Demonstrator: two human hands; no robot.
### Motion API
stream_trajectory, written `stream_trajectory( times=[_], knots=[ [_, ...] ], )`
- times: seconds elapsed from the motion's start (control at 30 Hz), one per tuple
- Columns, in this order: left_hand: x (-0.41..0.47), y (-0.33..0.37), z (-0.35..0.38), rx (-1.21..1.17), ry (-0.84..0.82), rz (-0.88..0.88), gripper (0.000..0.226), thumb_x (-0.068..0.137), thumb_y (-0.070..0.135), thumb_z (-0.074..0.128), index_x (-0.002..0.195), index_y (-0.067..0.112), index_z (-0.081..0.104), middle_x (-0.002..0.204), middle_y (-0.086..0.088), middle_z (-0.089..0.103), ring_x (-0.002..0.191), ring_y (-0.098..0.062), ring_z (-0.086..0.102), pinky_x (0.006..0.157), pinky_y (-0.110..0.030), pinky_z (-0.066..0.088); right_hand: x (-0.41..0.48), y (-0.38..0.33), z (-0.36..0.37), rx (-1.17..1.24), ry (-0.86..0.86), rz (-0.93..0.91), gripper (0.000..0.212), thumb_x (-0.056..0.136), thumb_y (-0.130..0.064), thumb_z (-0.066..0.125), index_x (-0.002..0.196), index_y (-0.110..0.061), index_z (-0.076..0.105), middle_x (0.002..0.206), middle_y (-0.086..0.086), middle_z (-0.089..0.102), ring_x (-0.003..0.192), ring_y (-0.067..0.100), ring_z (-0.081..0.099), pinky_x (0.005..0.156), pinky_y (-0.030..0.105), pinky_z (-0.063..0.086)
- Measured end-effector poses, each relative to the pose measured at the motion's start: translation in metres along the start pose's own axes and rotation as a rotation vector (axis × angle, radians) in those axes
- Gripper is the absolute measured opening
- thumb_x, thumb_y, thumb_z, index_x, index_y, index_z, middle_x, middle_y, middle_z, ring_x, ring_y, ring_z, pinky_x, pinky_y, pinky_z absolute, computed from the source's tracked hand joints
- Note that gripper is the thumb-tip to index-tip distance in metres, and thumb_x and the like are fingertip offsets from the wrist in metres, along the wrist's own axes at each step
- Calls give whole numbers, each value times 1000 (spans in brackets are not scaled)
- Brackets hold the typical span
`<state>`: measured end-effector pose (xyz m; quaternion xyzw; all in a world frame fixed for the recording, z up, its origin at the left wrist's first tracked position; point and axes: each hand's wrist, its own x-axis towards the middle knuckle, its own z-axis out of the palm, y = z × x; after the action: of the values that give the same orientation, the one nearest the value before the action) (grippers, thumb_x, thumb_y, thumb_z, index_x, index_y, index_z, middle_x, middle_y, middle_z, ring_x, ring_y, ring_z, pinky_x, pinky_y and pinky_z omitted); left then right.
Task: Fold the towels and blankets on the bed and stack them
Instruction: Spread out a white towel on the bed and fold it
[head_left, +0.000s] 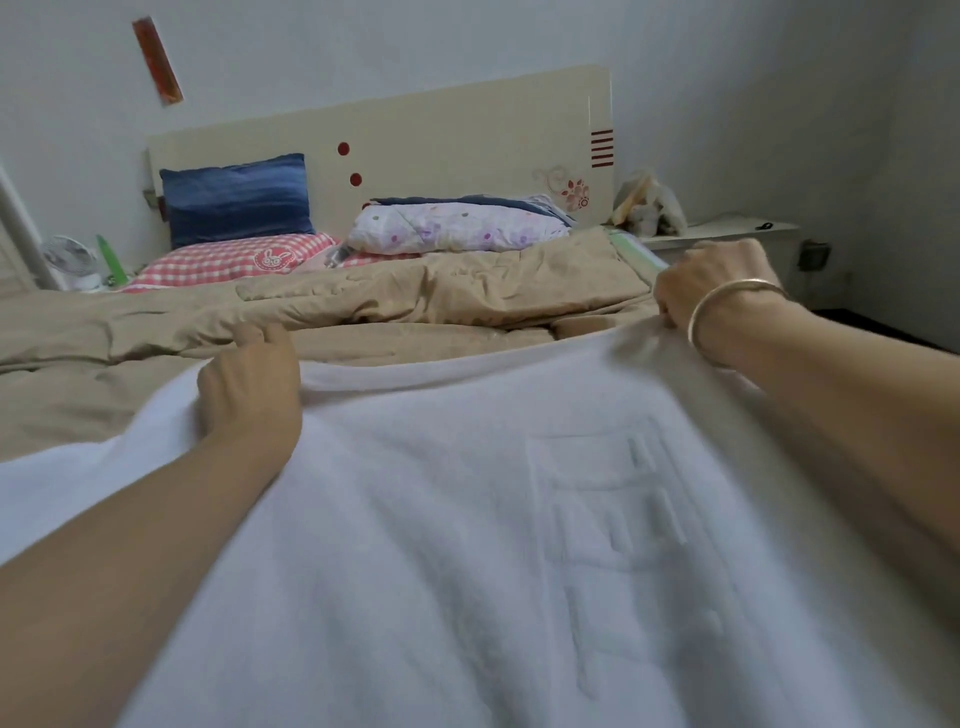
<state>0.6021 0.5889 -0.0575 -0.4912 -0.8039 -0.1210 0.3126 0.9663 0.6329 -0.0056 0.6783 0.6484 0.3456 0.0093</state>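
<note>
A large white towel (457, 545) with an embossed pattern fills the near part of the view, stretched out over the bed. My left hand (249, 384) grips its far edge at the left. My right hand (711, 283), with a metal bangle on the wrist, is shut on the far edge at the right, held a bit higher. Beyond the towel a rumpled tan blanket (322, 306) covers the bed. A folded floral quilt (457, 226) lies near the headboard.
A blue pillow (236, 197) leans on the cream headboard (415, 135) above a red checked pillow (234, 260). A white nightstand (727, 234) with a bag stands at the right. A small fan (67, 260) sits at the left of the bed.
</note>
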Motion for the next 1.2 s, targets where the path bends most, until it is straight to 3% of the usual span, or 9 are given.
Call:
stream_trajectory(
  times=[0.27, 0.4, 0.5, 0.6, 0.7, 0.83, 1.0, 1.1, 1.2],
  knots=[
    [-13, -21, 41, 56, -370, 161, 52, 90, 20, 40, 141, 15, 39, 142, -9, 44, 133, -28, 34, 115, -43, 18, -18, -15, 26, 71, -166, 58, 36, 99, -14, 34, 126, -18, 59, 130, 2, 59, 120, 22, 55, 83, 31, 38],
    [-21, -2, 33, 116, -62, 331, 58, 88, 13, 50, 144, 9, 36, 146, -15, 40, 134, -31, 37, 113, -46, 22, -24, -24, 13, 72, -196, 150, 36, 97, -12, 35, 125, -17, 57, 126, 4, 59, 118, 24, 53, 92, 33, 38],
    [-32, 25, 7, -400, 182, 420, 46, 72, -4, 52, 114, 11, 62, 118, -10, 62, 108, -33, 56, 92, -42, 39, -32, -43, -12, 127, -36, -14, 37, 95, -15, 37, 127, -24, 54, 130, 2, 55, 121, 24, 49, 100, 38, 34],
    [-50, 56, -20, -864, -175, 397, 29, 93, 12, 46, 114, 24, 63, 121, 1, 63, 114, -22, 56, 100, -39, 42, -47, -75, -25, 337, -268, -319, 42, 95, -37, 44, 135, -25, 49, 137, 5, 52, 123, 28, 51, 96, 36, 41],
    [-61, 68, -10, -574, -667, 592, 54, 99, 55, 25, 150, 36, 27, 160, 13, 18, 147, -7, 15, 121, -36, 8, -52, -80, -3, 338, -652, -334, 84, 83, -78, 15, 151, -29, 18, 160, 1, 16, 145, 29, 19, 115, 54, 16],
    [-45, 68, 8, -319, -600, 526, 70, 94, 66, 10, 154, 32, 7, 162, 9, -2, 149, -8, -3, 120, -47, -4, -39, -34, 46, 525, -486, -260, 67, 94, -65, 15, 153, -32, 11, 161, -10, 0, 148, 16, -3, 119, 41, -5],
    [-72, 81, -28, -412, 62, 693, 41, 91, 21, 30, 112, 14, 65, 116, -9, 64, 106, -32, 61, 93, -41, 44, -28, -25, 82, 640, -249, -210, 51, 99, -51, 22, 144, -33, 35, 154, -9, 30, 144, 14, 17, 118, 35, 6],
    [-111, 81, -80, -601, -261, 610, 33, 98, 25, 36, 123, 26, 59, 124, 5, 61, 116, -22, 56, 98, -35, 42, -29, -31, 89, 569, -200, -193, 52, 98, -51, 20, 145, -31, 33, 154, -8, 31, 144, 14, 18, 119, 37, 6],
    [-170, 79, -89, -456, -561, 629, 72, 89, 60, -1, 154, 31, 10, 162, 3, 6, 149, -15, 6, 121, -37, 8, -39, -39, 78, 391, -159, -168, 55, 98, -50, 18, 147, -27, 28, 156, -3, 24, 145, 19, 14, 118, 46, 3]
  ],
)
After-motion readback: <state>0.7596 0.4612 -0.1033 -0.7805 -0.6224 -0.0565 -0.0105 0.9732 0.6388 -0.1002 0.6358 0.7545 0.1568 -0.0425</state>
